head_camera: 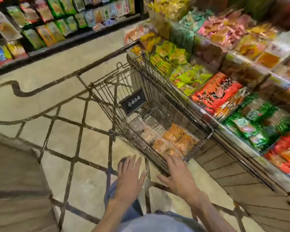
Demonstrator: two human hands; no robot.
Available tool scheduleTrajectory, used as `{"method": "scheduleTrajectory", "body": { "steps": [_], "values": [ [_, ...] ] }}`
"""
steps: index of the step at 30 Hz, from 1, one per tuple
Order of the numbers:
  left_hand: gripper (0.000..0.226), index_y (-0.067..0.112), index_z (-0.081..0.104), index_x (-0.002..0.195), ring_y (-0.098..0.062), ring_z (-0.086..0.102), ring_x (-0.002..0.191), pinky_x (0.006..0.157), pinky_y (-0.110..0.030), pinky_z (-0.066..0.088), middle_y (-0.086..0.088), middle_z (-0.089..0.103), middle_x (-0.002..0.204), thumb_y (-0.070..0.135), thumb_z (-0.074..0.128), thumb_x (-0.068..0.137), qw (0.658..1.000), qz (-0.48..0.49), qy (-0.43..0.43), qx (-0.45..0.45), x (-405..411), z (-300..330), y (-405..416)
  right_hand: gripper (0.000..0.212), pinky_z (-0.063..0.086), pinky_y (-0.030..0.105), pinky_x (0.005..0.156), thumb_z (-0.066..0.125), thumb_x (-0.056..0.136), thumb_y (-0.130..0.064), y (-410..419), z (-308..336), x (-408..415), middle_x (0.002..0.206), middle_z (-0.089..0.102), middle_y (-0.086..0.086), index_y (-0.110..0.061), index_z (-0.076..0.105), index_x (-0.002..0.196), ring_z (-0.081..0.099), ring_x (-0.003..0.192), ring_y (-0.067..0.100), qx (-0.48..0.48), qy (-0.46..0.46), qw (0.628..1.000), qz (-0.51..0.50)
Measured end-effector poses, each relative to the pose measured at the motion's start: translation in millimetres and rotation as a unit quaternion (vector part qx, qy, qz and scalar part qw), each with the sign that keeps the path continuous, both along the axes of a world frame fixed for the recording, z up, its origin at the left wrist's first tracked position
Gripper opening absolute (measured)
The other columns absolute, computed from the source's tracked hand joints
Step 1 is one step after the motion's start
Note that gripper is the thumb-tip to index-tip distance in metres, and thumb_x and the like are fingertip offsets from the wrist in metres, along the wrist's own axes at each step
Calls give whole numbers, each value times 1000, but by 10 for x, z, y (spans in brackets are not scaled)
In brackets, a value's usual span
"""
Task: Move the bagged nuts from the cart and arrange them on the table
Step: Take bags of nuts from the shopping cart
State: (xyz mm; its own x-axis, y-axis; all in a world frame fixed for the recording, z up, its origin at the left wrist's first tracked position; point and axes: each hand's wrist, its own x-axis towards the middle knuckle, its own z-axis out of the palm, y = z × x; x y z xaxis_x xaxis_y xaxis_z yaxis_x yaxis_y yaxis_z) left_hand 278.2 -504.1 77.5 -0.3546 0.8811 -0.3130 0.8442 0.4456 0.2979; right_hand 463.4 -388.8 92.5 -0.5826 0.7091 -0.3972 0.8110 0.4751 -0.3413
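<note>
Reaching toward the cart (157,104), both hands, left (130,177) and right (178,174), are spread and hold nothing. Bags (175,142) at its near end look light, crinkly, slippery; pinching a top edge seems best.

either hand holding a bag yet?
No. The left hand and right hand are both open-fingered at the cart near rim, and the bagged nuts lie inside.

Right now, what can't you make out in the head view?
- Bagged nuts in the cart: count and labels lost to motion blur and the wire mesh.
- Placard on the cart: print too small.
- Right hand: whether its fingers touch the cart rim, blurred.
- Display table: cut off by the right edge.
</note>
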Motion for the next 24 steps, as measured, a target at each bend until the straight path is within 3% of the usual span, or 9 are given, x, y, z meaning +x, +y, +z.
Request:
{"method": "scheduleTrajectory", "body": {
  "steps": [2,6,10,13,16,20,22,24],
  "values": [
    [91,29,25,165,-21,13,162,130,-44,5,3,20,174,71,-9,92,999,-47,0,-4,-306,-102,404,92,21,50,131,38,94,-81,260,-72,-217,175,21,1,-32,15,169,22,161,25,-19,-9,999,-40],
    [113,30,16,167,-16,-4,163,131,-43,-1,6,8,176,77,-33,77,988,-152,-10,-22,-963,-129,1216,94,28,48,129,36,90,-84,686,-157,-681,171,33,-1,-31,21,167,32,157,23,-9,-23,992,-125],
    [89,27,19,167,-17,2,163,133,-43,3,3,11,175,68,-9,93,971,-238,-10,-31,-1604,-4,1915,97,29,55,127,30,87,-88,1018,-126,-1175,169,36,2,-31,24,165,31,157,26,-53,-28,975,-215],
    [85,25,22,166,-17,6,162,133,-41,6,1,16,174,70,-1,98,964,-260,-46,-43,-2032,-42,2433,118,35,58,123,9,75,-100,1318,-177,-1493,168,38,4,-28,25,166,34,156,31,-78,-31,963,-258],
    [69,20,29,164,-20,21,159,131,-40,16,-4,31,170,60,19,108,957,-271,-64,-78,-2299,-306,2914,106,35,56,121,26,84,-92,1621,-297,-1734,169,35,8,-27,22,167,36,155,36,-139,-64,948,-281],
    [59,17,38,159,-24,34,152,127,-40,25,-7,40,164,51,33,110,945,-283,-77,-141,-2466,-811,3378,103,45,60,116,29,87,-93,1940,-665,-1898,169,34,13,-31,13,167,47,147,38,-195,-44,927,-318],
    [58,16,40,157,-25,36,151,126,-39,27,-7,42,163,50,36,110,939,-286,-74,-177,-2518,-1155,3556,96,38,58,122,42,94,-82,2103,-869,-1994,170,31,14,-28,14,168,41,151,36,-213,-41,921,-324],
    [55,13,47,150,-27,40,147,123,-39,30,-9,46,158,50,39,109,929,-291,-60,-221,-2537,-1499,3721,108,30,59,126,30,85,-95,2276,-1094,-2074,168,35,15,-27,16,168,38,153,38,-235,-46,911,-337]
  ]
}}
